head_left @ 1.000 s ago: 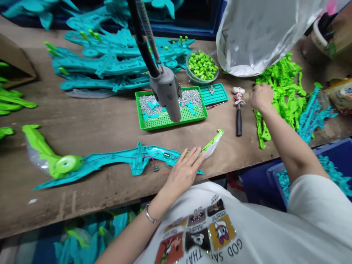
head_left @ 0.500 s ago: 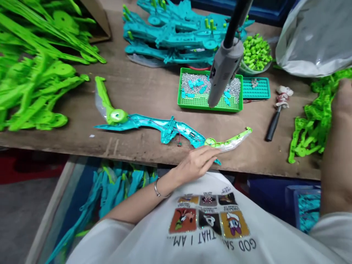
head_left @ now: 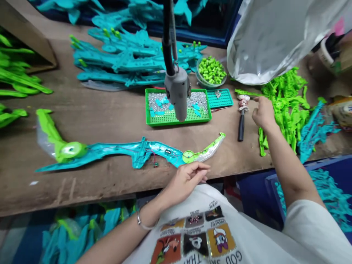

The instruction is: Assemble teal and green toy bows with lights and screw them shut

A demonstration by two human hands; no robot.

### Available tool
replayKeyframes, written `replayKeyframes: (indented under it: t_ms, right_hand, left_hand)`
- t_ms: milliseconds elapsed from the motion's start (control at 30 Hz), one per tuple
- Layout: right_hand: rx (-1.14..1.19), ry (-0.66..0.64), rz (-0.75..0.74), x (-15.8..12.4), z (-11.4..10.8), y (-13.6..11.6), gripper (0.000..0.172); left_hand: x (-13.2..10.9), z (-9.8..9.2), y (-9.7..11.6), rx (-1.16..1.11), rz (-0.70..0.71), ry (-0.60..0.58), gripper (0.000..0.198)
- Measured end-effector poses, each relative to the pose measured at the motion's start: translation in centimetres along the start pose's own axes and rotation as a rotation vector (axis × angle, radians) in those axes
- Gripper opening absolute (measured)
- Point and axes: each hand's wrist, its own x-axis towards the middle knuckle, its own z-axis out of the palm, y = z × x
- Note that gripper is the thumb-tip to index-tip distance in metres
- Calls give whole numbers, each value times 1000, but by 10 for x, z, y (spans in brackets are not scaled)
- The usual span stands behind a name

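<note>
A long teal bow-shaped piece (head_left: 110, 148) lies along the bench, with a green limb (head_left: 73, 149) at its left end and another green limb (head_left: 211, 146) at its right. Thin wires and a small circuit board (head_left: 156, 165) show at its middle. My left hand (head_left: 191, 176) rests by the piece's right part at the bench's front edge, fingers loosely extended and nothing visible in them. Over at the right, my right hand (head_left: 262, 112) is beside the wrapped-handle hammer-like tool (head_left: 241, 124), its fingers curled at the tip of a thin green part (head_left: 244, 92).
A grey electric screwdriver (head_left: 178, 95) hangs above a green tray (head_left: 178, 121) of screws. Behind are stacked teal parts (head_left: 123, 55), a bowl of green pieces (head_left: 211, 71) and a white bag (head_left: 264, 44). Green parts (head_left: 288, 106) are piled at right.
The view has shifted right. My right hand has come from the far right edge to the thin green part by the tool. My left hand stays near the bow piece's right part.
</note>
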Motion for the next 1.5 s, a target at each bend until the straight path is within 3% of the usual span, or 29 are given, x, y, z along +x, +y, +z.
replayKeyframes:
  t_ms: [167, 300, 400, 467, 633, 833, 933, 1100, 1167, 1267, 1333, 1400, 1433, 1500]
  right_hand:
    - [-125, -147, 50, 38, 46, 7, 63]
    - [-161, -171, 185, 56, 65, 13, 45]
    - [-173, -101, 221, 64, 69, 20, 41]
    - [-186, -134, 230, 69, 69, 24, 40]
    - [-205, -111, 194, 80, 60, 31, 41]
    - [-179, -152, -19, 72, 52, 34, 40]
    - [-107, -199, 9, 72, 56, 35, 49]
    - [1, -80, 45, 75, 41, 30, 32]
    - [41, -138, -76, 64, 26, 26, 21]
    - [122, -289, -400, 28, 3, 25, 13]
    - [155, -375, -553, -1, -8, 31, 18]
    - [158, -447, -616, -21, -18, 42, 29]
    - [146, -453, -597, -25, -22, 48, 38]
    - [89, -335, -401, -20, -27, 61, 53]
  left_hand:
    - [0, -2, 4, 129, 35, -7, 29]
    - [-6, -13, 8, 307, 97, 50, 25]
    - [-8, -21, 8, 320, 118, 109, 25]
    - [-8, -23, 8, 316, 125, 127, 25]
    - [-9, -26, 8, 410, 199, 147, 22]
    - [-9, -34, 5, 500, 210, 190, 20]
    - [-6, -32, 5, 522, 242, 162, 21]
    - [-4, -30, 4, 539, 243, 128, 21]
    - [-6, -33, 2, 544, 229, 148, 21]
    - [-10, -43, -2, 561, 213, 187, 21]
    - [-13, -49, -3, 565, 202, 211, 22]
    - [-13, -54, -2, 564, 191, 230, 23]
    - [-13, -54, -1, 562, 189, 236, 23]
    - [-9, -52, 4, 556, 188, 234, 23]
